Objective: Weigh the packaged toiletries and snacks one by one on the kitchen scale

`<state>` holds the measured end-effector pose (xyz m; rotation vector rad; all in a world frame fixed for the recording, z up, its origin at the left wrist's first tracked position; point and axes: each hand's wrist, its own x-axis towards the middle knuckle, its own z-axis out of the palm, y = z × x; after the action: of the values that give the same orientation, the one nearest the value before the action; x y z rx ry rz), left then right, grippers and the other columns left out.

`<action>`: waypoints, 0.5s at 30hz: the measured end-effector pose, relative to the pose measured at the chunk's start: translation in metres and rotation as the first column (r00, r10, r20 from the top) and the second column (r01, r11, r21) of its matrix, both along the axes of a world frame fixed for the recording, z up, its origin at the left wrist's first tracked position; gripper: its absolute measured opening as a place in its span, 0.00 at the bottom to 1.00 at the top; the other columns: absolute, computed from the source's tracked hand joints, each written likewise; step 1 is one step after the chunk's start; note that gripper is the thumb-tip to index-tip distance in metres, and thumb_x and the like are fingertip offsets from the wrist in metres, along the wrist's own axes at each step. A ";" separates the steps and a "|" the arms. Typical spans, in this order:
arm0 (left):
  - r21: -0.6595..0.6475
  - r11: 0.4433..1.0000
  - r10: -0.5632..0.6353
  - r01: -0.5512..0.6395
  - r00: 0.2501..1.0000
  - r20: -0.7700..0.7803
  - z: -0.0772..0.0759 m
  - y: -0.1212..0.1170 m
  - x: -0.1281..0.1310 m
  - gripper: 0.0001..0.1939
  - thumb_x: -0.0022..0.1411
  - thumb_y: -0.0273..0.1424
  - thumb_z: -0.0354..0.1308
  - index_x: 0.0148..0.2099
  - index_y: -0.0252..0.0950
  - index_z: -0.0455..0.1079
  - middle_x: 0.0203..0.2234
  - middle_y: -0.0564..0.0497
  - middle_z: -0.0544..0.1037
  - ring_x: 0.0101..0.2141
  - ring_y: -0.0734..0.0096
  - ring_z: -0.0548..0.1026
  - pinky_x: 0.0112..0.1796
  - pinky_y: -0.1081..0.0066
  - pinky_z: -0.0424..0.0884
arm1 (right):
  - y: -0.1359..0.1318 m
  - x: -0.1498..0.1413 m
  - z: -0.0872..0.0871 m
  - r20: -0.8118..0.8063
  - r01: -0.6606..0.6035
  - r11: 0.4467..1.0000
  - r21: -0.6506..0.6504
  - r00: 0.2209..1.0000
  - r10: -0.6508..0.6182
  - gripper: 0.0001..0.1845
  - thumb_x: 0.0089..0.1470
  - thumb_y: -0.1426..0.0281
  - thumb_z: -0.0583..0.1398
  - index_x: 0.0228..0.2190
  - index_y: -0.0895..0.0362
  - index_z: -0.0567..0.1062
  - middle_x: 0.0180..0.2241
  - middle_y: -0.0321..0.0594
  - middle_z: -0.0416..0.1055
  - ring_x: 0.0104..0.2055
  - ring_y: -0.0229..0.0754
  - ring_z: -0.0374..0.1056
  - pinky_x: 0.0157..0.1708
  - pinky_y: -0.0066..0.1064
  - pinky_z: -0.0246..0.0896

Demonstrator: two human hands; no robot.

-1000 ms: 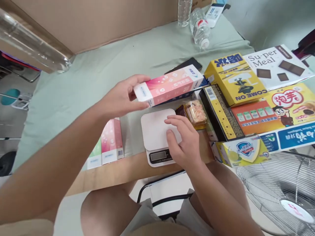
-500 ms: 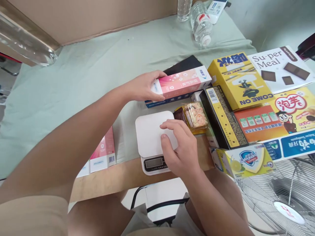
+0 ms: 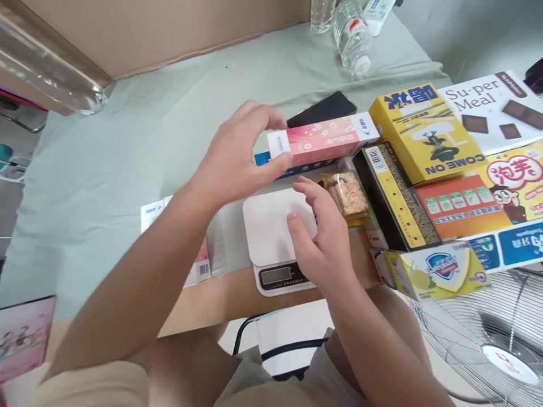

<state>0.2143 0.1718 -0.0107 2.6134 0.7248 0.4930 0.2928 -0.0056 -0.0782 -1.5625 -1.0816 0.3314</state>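
My left hand is at the left end of a pink-and-white toothpaste-style box. Its thumb and fingers are spread apart around that end; whether they touch the box I cannot tell. Beneath this box lies a blue box, mostly covered. My right hand hovers over the right side of a white kitchen scale, fingers apart and holding nothing. The scale's display looks blank. Just right of the scale sits a clear-wrapped snack. More pink-and-white boxes lie partly hidden behind my left forearm.
Several boxes crowd the right side: a yellow box, a white Su-per Meal box, a black-and-yellow box and a Safeguard soap box. A phone and water bottle lie behind. A fan stands lower right.
My left hand has loosened from the pink box and its fingers have risen and spread. My right hand stays over the scale. The whole view has shifted slightly.
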 end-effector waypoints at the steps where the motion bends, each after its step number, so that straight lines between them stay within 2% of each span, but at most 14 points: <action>1: 0.021 0.999 0.038 -0.039 0.998 0.050 0.007 -0.014 -0.017 0.11 0.63 0.33 0.58 0.47 0.42 0.75 0.47 0.48 0.81 0.51 0.58 0.78 0.54 0.57 0.75 | 0.001 -0.003 0.000 -0.007 -0.010 1.000 0.004 1.000 0.010 0.18 0.62 0.69 0.57 0.53 0.55 0.73 0.60 0.51 0.77 0.65 0.48 0.72 0.64 0.47 0.70; 3: 0.029 0.991 0.124 -0.130 0.980 0.154 0.018 -0.042 -0.058 0.04 0.64 0.33 0.58 0.40 0.44 0.74 0.40 0.50 0.81 0.44 0.60 0.78 0.48 0.56 0.76 | 0.003 -0.012 0.002 -0.012 -0.039 0.999 0.008 0.999 0.039 0.19 0.62 0.68 0.58 0.53 0.55 0.73 0.60 0.50 0.77 0.64 0.49 0.73 0.64 0.48 0.70; 5: -0.012 0.964 0.258 -0.267 0.919 0.297 0.022 -0.067 -0.105 0.03 0.63 0.34 0.60 0.40 0.44 0.74 0.37 0.52 0.80 0.41 0.60 0.78 0.46 0.53 0.76 | 0.004 -0.027 0.005 -0.012 -0.084 0.996 0.006 0.996 0.084 0.19 0.61 0.68 0.58 0.53 0.55 0.73 0.59 0.50 0.77 0.63 0.48 0.73 0.64 0.48 0.71; 6: -0.078 0.927 0.372 -0.367 0.878 0.302 0.021 -0.078 -0.129 0.03 0.65 0.36 0.60 0.41 0.45 0.74 0.39 0.52 0.79 0.43 0.58 0.78 0.49 0.51 0.76 | 0.005 -0.035 0.007 -0.011 -0.116 0.993 0.002 0.993 0.116 0.19 0.61 0.68 0.58 0.53 0.55 0.74 0.59 0.49 0.77 0.63 0.48 0.73 0.64 0.47 0.71; 7: -0.157 0.866 0.501 -0.475 0.823 0.269 0.016 -0.087 -0.152 0.05 0.68 0.38 0.60 0.43 0.46 0.74 0.42 0.52 0.80 0.47 0.57 0.78 0.54 0.48 0.75 | 0.005 -0.044 0.008 -0.009 -0.153 0.988 -0.005 0.988 0.152 0.18 0.61 0.68 0.58 0.53 0.54 0.74 0.58 0.48 0.78 0.63 0.48 0.73 0.64 0.47 0.71; 9: -0.281 0.721 0.689 -0.633 0.699 0.193 0.001 -0.098 -0.191 0.07 0.69 0.40 0.60 0.47 0.46 0.74 0.48 0.52 0.79 0.55 0.53 0.76 0.62 0.45 0.71 | 0.005 -0.064 0.010 -0.001 -0.226 0.974 -0.030 0.974 0.226 0.18 0.61 0.68 0.58 0.52 0.53 0.74 0.58 0.47 0.78 0.64 0.48 0.73 0.64 0.47 0.71; 11: -0.382 0.593 0.794 -0.709 0.593 0.133 -0.019 -0.101 -0.218 0.11 0.67 0.40 0.62 0.50 0.45 0.74 0.55 0.50 0.77 0.61 0.50 0.74 0.66 0.43 0.68 | 0.005 -0.085 0.010 0.022 -0.302 0.950 -0.075 0.952 0.304 0.18 0.61 0.67 0.58 0.52 0.53 0.74 0.58 0.48 0.78 0.63 0.49 0.73 0.62 0.48 0.73; 13: -0.453 0.502 0.842 -0.737 0.537 0.060 -0.041 -0.097 -0.232 0.18 0.64 0.38 0.64 0.56 0.42 0.72 0.62 0.46 0.73 0.66 0.49 0.70 0.68 0.44 0.67 | 0.006 -0.105 0.006 0.049 -0.371 0.917 -0.148 0.923 0.381 0.19 0.62 0.65 0.58 0.53 0.53 0.75 0.58 0.49 0.78 0.64 0.51 0.73 0.60 0.49 0.74; 15: -0.515 0.460 0.839 -0.724 0.545 -0.017 -0.058 -0.091 -0.238 0.27 0.61 0.37 0.67 0.61 0.41 0.69 0.66 0.42 0.70 0.68 0.48 0.68 0.69 0.45 0.65 | 0.007 -0.122 0.001 0.065 -0.425 0.871 -0.249 0.889 0.453 0.22 0.62 0.64 0.59 0.56 0.53 0.74 0.60 0.51 0.75 0.66 0.54 0.70 0.55 0.49 0.77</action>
<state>-0.0233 0.0808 -0.0688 1.5691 1.7410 0.7494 0.1707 0.0010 -0.0773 -1.5373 -1.5444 0.6990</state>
